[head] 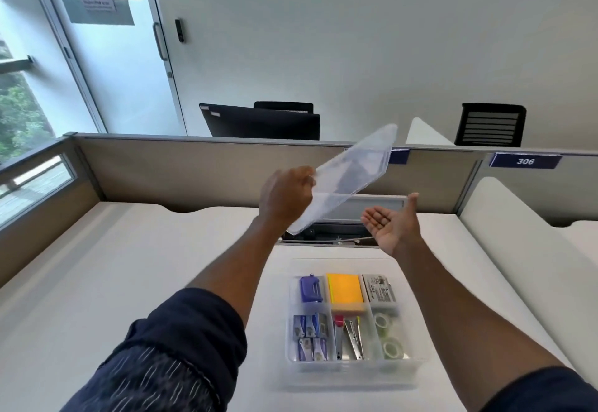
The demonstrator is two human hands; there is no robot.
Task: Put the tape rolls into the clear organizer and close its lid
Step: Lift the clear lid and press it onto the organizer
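Two bare forearms reach into view from the bottom edge, each ending in a bare hand: the left hand (286, 196) and the right hand (393, 222). No rings, watch or bracelet show on either wrist or on the fingers that can be seen. The left sleeve (181, 347) is dark navy cloth, pushed up to about the elbow into a thick rolled cuff; below the cuff the fabric carries a pattern of short, thin, pale dashes. The right sleeve (547, 392) is the same dark navy, only its edge visible at the frame's corner.
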